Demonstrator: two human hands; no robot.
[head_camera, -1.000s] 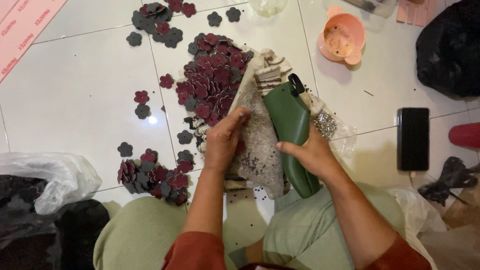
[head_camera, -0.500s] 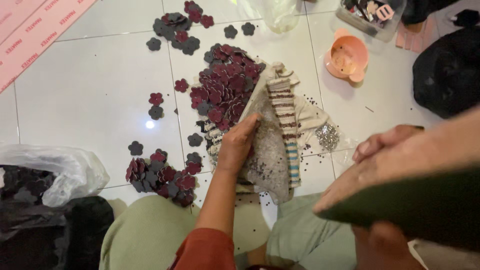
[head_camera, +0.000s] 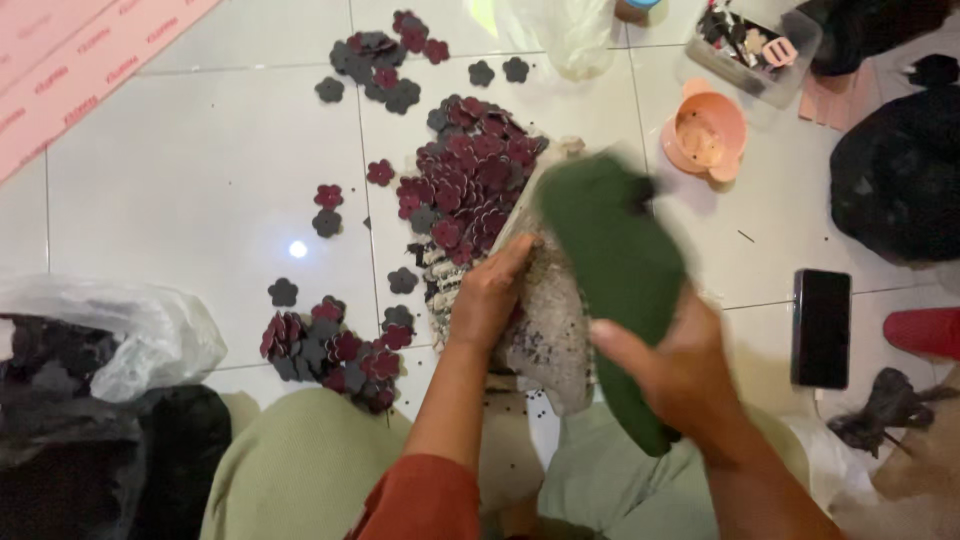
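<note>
My left hand (head_camera: 490, 300) presses closed on one pale speckled bag (head_camera: 550, 330) lying on the tile floor (head_camera: 180, 180) just ahead of my knees. My right hand (head_camera: 680, 370) is wrapped around one long dark green tool (head_camera: 615, 260), blurred, slanting over the bag. Left and far lie dozens of maroon and grey flower cutouts (head_camera: 465, 175). One phone (head_camera: 822, 326) lies right, one peach bowl (head_camera: 705, 135) far right.

Left of the flower pile (head_camera: 465, 180) you have bare floor (head_camera: 180, 180); right of it, a pink bowl (head_camera: 705, 135) and phone (head_camera: 822, 327) crowd passage.
</note>
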